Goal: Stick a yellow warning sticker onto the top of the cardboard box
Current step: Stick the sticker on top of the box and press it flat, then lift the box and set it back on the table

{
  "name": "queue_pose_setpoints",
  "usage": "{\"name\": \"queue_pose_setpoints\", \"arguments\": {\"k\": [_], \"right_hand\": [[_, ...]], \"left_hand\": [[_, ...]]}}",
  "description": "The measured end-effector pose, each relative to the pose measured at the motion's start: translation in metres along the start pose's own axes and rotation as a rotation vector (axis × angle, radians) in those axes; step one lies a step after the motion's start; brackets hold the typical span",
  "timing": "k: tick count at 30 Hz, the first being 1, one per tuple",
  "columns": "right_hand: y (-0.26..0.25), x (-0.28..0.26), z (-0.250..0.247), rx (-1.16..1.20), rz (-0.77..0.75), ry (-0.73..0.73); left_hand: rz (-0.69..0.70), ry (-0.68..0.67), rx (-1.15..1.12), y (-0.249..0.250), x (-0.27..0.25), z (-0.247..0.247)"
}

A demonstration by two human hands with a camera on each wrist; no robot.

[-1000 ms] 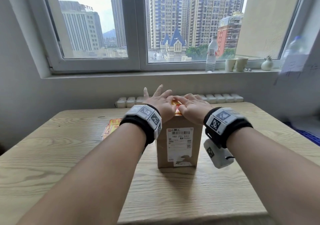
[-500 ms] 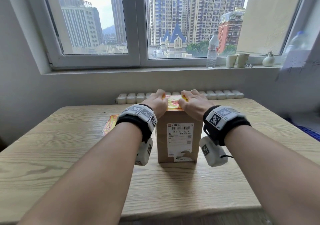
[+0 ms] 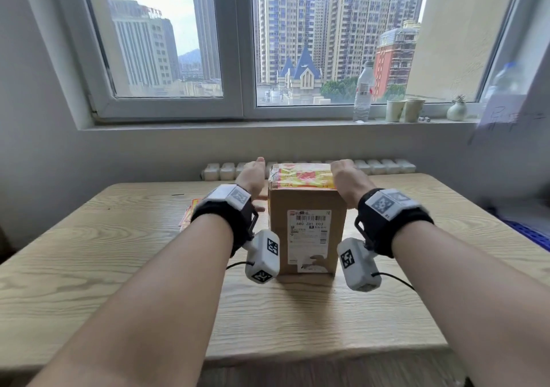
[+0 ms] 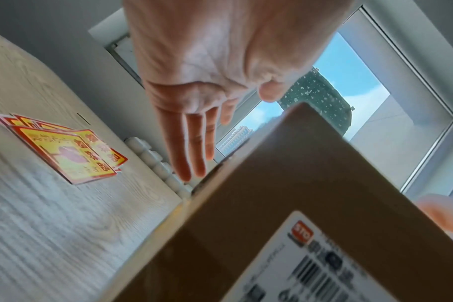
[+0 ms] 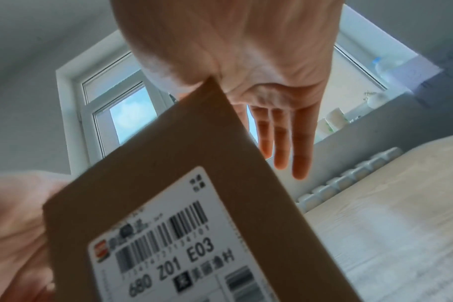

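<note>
Head cam above, facing window; wrist cams low, share box.

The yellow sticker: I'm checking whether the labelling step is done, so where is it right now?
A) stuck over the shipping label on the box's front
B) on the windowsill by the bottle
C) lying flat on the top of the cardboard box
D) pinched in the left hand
C: the yellow sticker lies flat on the top of the cardboard box, while the left hand and right hand sit open at its sides, holding nothing.

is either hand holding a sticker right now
No: the left hand and right hand both show open, empty palms, and the sticker lies on the box.
</note>
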State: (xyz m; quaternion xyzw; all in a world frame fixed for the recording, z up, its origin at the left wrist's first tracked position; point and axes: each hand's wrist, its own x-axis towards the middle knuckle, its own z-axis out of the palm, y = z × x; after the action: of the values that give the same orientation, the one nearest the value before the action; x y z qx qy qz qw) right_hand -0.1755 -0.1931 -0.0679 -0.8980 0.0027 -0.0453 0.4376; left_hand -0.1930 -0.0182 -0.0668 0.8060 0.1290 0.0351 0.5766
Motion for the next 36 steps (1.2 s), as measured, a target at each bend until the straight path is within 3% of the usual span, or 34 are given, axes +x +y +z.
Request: {"name": "queue_pose_setpoints", "arguments": {"k": [5, 10, 16, 24, 36], "right_hand": [[0.028, -0.017, 0.001, 0.197, 0.063, 0.154], [0.055, -0.034, 0.013, 0.146, 0.117, 0.013], [0.039, -0.028, 0.015, 0.110, 0.066, -0.024], [0.012, 0.031, 0.012, 0.104, -0.008, -0.053], [0.022, 0.148, 0.050, 0.186, -0.048, -0.086]], "left_hand": [[-0.010, -0.026, 0.101, -0.029, -0.010, -0.011], [-0.076, -0.183, 0.223, -0.048, -0.021, 0.002], [0.028, -0.172, 0.240, -0.039, -0.016, 0.009], [0.093, -0.119, 0.245, -0.013, 0.035, 0.000], [0.092, -0.070, 0.232, -0.015, 0.141, 0.013]]}}
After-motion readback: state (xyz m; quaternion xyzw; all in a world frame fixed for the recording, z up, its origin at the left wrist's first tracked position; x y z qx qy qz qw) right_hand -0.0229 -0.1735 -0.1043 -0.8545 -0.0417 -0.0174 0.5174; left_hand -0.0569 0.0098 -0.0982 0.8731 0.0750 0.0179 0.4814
